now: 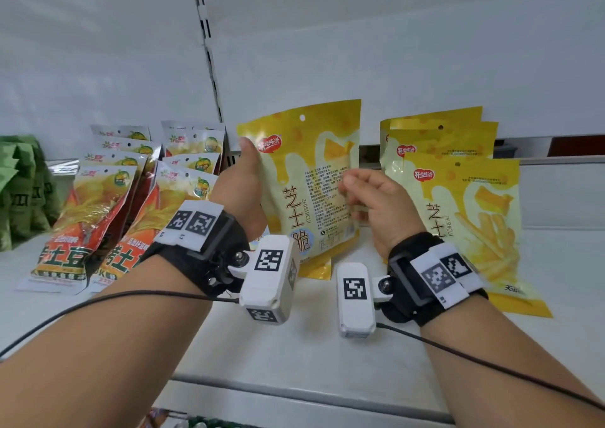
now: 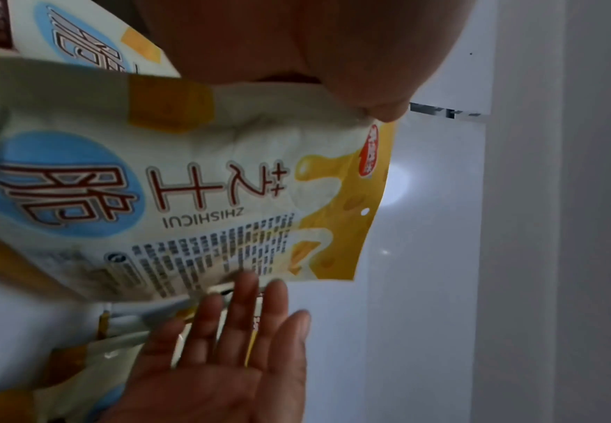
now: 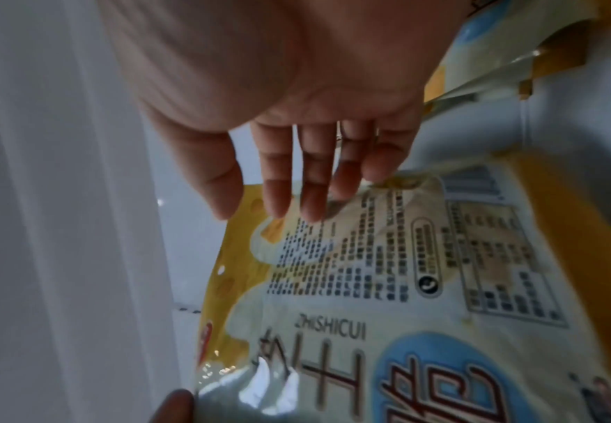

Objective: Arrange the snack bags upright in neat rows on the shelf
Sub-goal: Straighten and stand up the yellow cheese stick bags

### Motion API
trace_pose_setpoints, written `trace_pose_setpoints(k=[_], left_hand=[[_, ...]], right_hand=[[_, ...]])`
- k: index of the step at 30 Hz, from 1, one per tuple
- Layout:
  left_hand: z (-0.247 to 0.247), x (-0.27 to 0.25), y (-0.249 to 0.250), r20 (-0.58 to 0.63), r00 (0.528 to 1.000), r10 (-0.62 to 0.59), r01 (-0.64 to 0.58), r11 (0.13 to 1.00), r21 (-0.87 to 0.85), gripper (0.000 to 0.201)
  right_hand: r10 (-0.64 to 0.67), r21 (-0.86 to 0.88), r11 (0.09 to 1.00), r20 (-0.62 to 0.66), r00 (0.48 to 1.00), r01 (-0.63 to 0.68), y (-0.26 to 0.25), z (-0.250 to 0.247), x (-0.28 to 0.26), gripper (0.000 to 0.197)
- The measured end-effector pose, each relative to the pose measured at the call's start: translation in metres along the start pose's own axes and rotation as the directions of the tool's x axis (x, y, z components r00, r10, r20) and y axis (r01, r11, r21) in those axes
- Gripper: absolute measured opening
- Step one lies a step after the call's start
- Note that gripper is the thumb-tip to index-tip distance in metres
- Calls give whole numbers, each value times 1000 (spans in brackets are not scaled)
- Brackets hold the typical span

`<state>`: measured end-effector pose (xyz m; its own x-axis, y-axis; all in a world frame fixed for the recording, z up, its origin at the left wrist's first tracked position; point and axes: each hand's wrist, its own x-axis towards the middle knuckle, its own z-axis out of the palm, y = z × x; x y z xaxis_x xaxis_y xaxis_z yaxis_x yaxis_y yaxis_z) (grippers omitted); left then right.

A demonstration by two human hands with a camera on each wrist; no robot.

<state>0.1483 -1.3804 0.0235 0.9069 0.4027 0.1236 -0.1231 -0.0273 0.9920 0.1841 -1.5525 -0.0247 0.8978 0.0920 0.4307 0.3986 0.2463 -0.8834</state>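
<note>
A yellow cheese-snack bag [image 1: 304, 179] [image 2: 188, 186] [image 3: 369, 286] stands upright on the white shelf [image 1: 294, 346], its printed text side facing me. My left hand [image 1: 244, 179] [image 2: 332, 57] grips its upper left edge, thumb on the front. My right hand [image 1: 370, 195] [image 3: 296, 114] [image 2: 231, 357] is at the bag's right side with its fingers straight and spread. Whether the fingertips touch the bag I cannot tell. To the right, a row of matching yellow bags [image 1: 458, 198] stands one behind another.
Two rows of orange potato-snack bags [image 1: 104, 205] lean back at the left, with green bags [image 1: 19, 192] beyond them. A slotted shelf upright [image 1: 209, 61] runs up the white back wall. The shelf's front edge lies below my wrists.
</note>
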Motion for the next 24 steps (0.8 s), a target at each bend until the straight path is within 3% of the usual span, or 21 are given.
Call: trace_pose_setpoints(k=[2,4,7,9,11,15,18,21,24], left_hand=[[3,-8,5,170,985,17,9,989,-149,73],[9,-16,9,321,947,21,63,966,-249,78],[21,-22,9,428,901,69,48,965,-257,89],[29,-24,7,466,879,101,34,962,-272,90],[38,-24,4,492,864,110,44,956,-290,89],[56,-22,-1,493,863,110,58,948,-312,78],[75,-27,-5,450,888,96,-40,990,-133,47],[96,-28,-15,510,859,53,-67,998,8,46],[113,-33,-24,564,825,44,-64,998,15,22]], right_hand=[[4,-70,998,90,996,2,-5,2,-5,7],[-7,-108,994,188,982,28,-9,1,-11,33],[-14,-187,980,242,970,61,-16,-2,-21,62],[-50,-262,961,158,986,90,-21,-7,-25,51],[-111,-346,933,-23,994,96,-28,-16,-28,28],[-102,-319,947,-235,967,23,-43,-41,-37,26],[-68,-149,989,-350,934,16,-64,-62,-45,32],[-3,10,1000,-399,917,7,-84,-89,-53,26],[-45,-135,991,-485,873,-24,-93,-119,-62,18]])
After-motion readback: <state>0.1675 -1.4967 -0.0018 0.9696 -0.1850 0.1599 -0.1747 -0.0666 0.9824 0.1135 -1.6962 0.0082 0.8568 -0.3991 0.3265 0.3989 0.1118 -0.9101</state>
